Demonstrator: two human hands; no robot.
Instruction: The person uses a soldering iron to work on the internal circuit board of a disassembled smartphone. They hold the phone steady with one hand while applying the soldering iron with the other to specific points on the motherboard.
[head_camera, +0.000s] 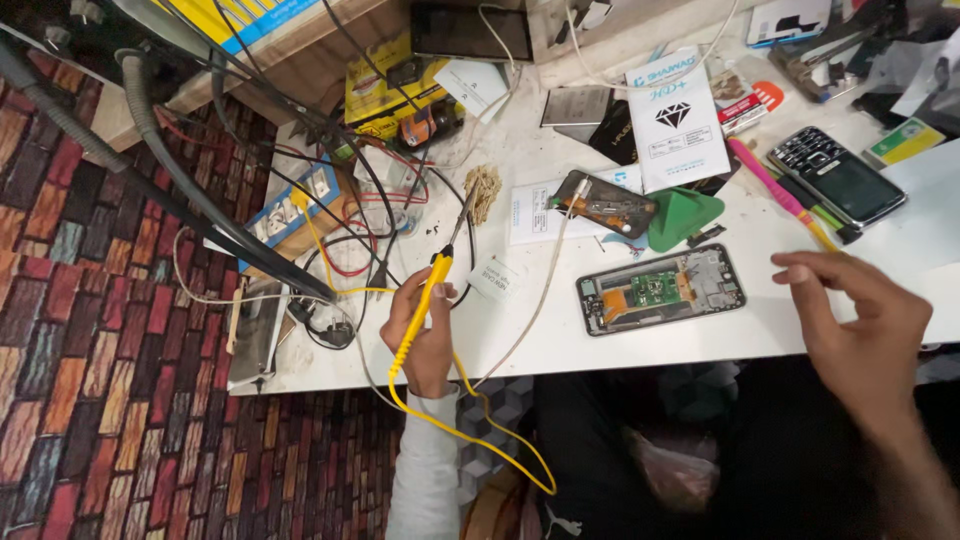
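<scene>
Left hand (420, 335) clamped on yellow iron (428, 300) at the table's (600, 345) front-left edge, long axis steep, tip up-right toward far edge. Right hand (860, 325) open, empty, by open phone (660, 290). Cord end cut off.

The black tablet (470, 30) at the table's (600, 340) back edge is cut off, and the soldering iron (425, 305) handle's half buried in the left hand (420, 335).

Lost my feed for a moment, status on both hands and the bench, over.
Left hand grips yellow soldering iron, tip up. Right hand empty, hovering beside opened phone. Cables crowd the left side.
</scene>
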